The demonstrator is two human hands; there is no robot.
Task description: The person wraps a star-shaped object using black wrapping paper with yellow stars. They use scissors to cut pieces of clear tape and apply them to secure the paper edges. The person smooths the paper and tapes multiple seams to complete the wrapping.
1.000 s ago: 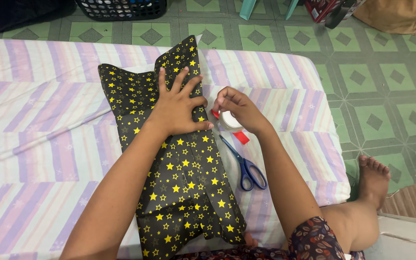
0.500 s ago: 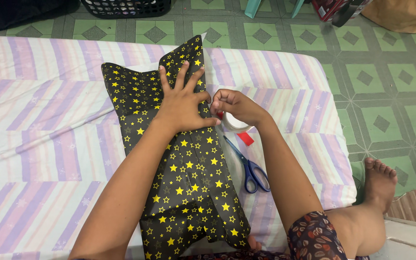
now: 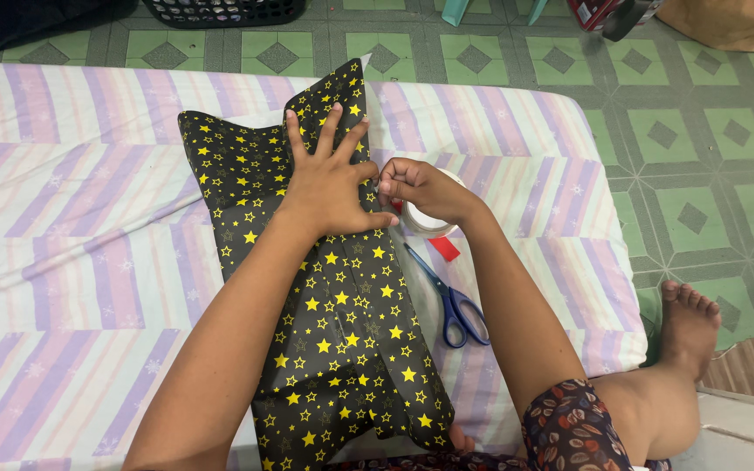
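You are sitting at the near right corner of a mattress (image 3: pixel 63 262) covered in a sheet of pink, purple and cream chevron stripes, which lies on a floor of green tiles (image 3: pixel 700 174) with dark diamond insets. Along the far edge of the view you can see the bottom of one dark plastic basket (image 3: pixel 220 10), two teal legs (image 3: pixel 455 10) of some furniture, a red box (image 3: pixel 591 10) and a brown bag (image 3: pixel 726 22), all cut off by the frame. On the mattress lies one parcel (image 3: pixel 333 331) wrapped in black paper with yellow stars, running from the near edge toward the far edge, its near end partly out of view. Your left hand (image 3: pixel 329 187) lies flat on the parcel's upper part, fingers spread, pressing the paper seam. Your right hand (image 3: pixel 421 190) is pinched shut on one roll of clear tape (image 3: pixel 429 225), just beside the parcel's right side and touching your left thumb; whether a strip is pulled free is too small to tell. One red piece (image 3: pixel 445 249) shows from under the roll, mostly hidden. One pair of blue-handled scissors (image 3: pixel 451 301) lies closed between the parcel and your right forearm. One bare foot (image 3: pixel 687 327) rests on the tiles off the mattress's right edge.
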